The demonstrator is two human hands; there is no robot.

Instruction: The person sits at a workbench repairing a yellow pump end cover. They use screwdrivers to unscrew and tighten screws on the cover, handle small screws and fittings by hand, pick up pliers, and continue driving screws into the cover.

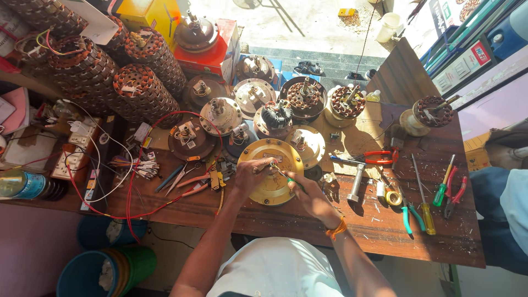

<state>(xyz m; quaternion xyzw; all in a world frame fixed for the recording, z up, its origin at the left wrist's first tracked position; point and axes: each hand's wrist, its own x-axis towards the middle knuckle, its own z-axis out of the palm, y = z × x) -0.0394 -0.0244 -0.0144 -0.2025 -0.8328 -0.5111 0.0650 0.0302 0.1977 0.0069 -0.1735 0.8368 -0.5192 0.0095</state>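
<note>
A round, gold-coloured metal fan motor cover (272,171) lies flat on the brown wooden workbench (352,220), near the bench's front edge at centre. The left hand (250,175) rests on the cover's rim at 9 o'clock, fingers curled and pressed onto the metal. The right hand (309,196) sits at 4 o'clock of the cover, closed around a green-handled screwdriver (287,177) whose tip points toward the cover's centre. At 12 o'clock of the cover, crowded close together, stand several grey and copper-wound motor housings (264,107), leaving little bare bench behind it. At 9 o'clock lie orange-handled pliers (192,184) beside a red wire loop (132,181). At 3 o'clock stands a silver cylindrical socket tool (356,184), just beside a roll of yellow tape (392,197). Further out at 3 o'clock lie red-handled cutters (379,157) and yellow and green screwdrivers (434,203). At 10 o'clock, stacked copper-wound stator cores (110,71) stand well apart.
</note>
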